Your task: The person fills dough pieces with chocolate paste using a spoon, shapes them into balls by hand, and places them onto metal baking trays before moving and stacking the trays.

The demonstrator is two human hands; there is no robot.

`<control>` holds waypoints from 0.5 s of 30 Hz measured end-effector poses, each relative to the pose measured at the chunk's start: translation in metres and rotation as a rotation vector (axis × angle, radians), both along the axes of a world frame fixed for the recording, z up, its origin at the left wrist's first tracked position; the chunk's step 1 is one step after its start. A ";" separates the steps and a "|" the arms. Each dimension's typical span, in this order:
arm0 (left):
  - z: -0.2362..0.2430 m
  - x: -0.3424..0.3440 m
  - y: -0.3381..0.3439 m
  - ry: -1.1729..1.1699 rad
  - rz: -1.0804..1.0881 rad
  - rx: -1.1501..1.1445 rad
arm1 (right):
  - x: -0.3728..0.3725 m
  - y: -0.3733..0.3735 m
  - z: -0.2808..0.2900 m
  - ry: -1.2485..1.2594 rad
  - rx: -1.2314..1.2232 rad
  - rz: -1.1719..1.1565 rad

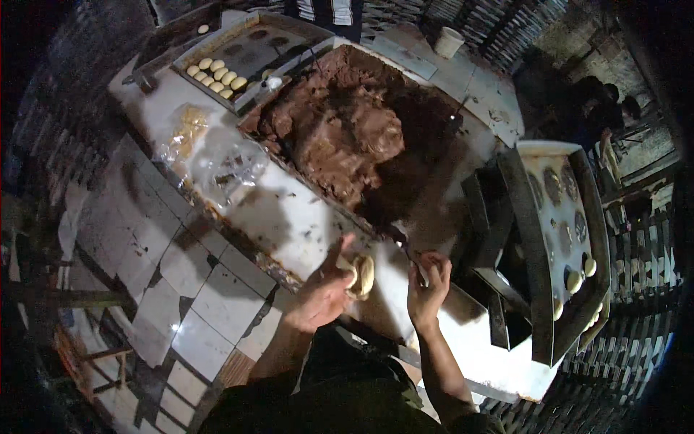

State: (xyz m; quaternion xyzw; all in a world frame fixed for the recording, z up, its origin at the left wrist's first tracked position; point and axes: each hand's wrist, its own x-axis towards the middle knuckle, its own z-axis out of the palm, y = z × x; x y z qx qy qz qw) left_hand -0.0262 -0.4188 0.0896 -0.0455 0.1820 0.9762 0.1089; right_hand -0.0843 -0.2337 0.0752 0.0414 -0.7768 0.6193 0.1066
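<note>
My left hand (322, 295) cups a folded piece of pale dough (361, 278) above the near edge of the white worktop (289, 210). The dough looks curled, with a hollow facing right. To its right, my right hand (429, 291) is closed around a thin tool (407, 251), perhaps a small spatula. Dark paste sits on the tool's far end, and its handle is mostly hidden by my fingers. Ahead of both hands, a big heap of brown paste (347, 137) fills a shallow wooden-edged trough (473, 105).
Pale dough balls (217, 74) sit in a tray (238, 40) at the far left. Clear plastic bags (228, 170) lie nearer. At right, a dark-framed tray (560, 210) holding several balls leans over other frames. A white cup (449, 43) stands at the back.
</note>
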 end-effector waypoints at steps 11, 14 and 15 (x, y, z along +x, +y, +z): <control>-0.022 0.090 0.209 -0.106 -0.057 0.071 | 0.105 0.191 0.059 0.263 0.547 0.640; 0.002 0.112 0.286 -0.141 -0.102 0.008 | 0.147 0.267 0.055 0.501 0.808 0.514; 0.016 0.122 0.306 -0.123 -0.099 -0.030 | 0.157 0.286 0.060 0.513 0.816 0.519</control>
